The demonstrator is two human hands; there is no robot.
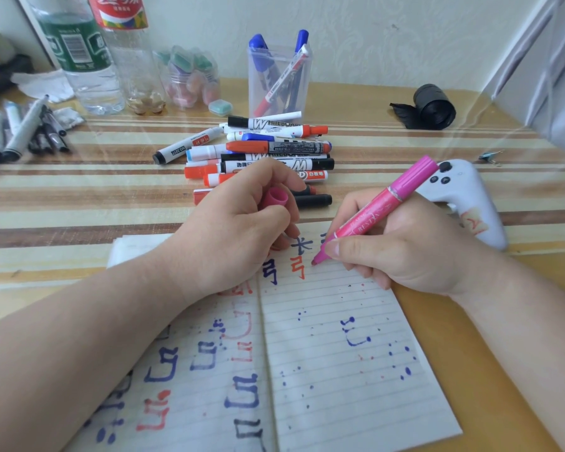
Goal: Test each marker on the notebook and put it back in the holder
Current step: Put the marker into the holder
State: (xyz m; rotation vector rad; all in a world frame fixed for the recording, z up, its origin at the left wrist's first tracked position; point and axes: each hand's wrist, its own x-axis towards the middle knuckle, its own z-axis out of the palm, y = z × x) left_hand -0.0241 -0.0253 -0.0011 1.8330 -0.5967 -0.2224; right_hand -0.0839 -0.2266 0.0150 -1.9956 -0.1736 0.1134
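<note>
One pink marker (375,210), uncapped, pinched between thumb and fingers of right hand (405,252). Long axis slanted: tip down-left, touching open notebook (340,370) near top of its right page; rear end up-right, toward far right corner of table (79,197). One pink cap (275,198) gripped in curled fingers of left hand (238,223), hand resting on notebook's top edge beside the spine. One clear holder (279,83) upright at far edge of table, near centre; three markers counted inside, two blue-capped, one red-tipped, any others behind them not tellable. Loose pile of markers (258,151) lying just in front of holder, mostly crosswise; about a dozen, exact count not tellable. One white game controller (463,197) just beyond right hand. Two plastic bottles (88,60) at far left corner. One black roll (433,106) toward far right.
</note>
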